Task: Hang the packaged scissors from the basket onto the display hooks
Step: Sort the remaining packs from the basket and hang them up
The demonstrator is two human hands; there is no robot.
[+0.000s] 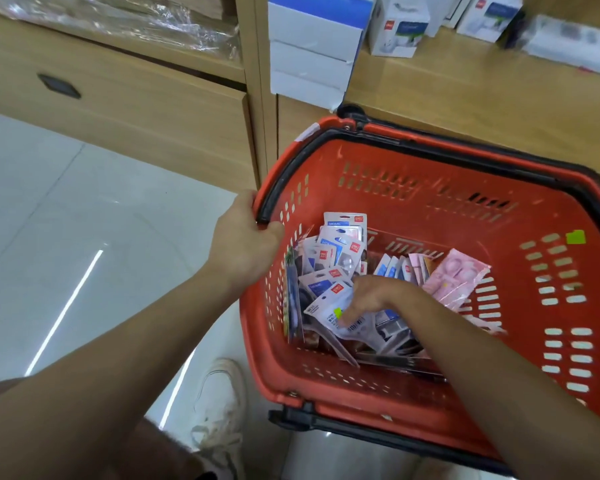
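my left hand (246,233) grips the basket (430,216) rim | my right hand (371,296) touches a white scissors pack (326,306), fingers' grip I cannot tell

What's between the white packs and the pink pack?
Head view: a few thin blue-and-white packs stand on edge in the basket between the white packs and the pink pack.

a stack of white boxes (312,53) stands on a wooden shelf (465,95). crinkled clear plastic wrap (146,22) lies above a drawer (136,112) with a dark handle (59,86). a white sneaker (222,403) rests on glossy floor tiles (49,202).
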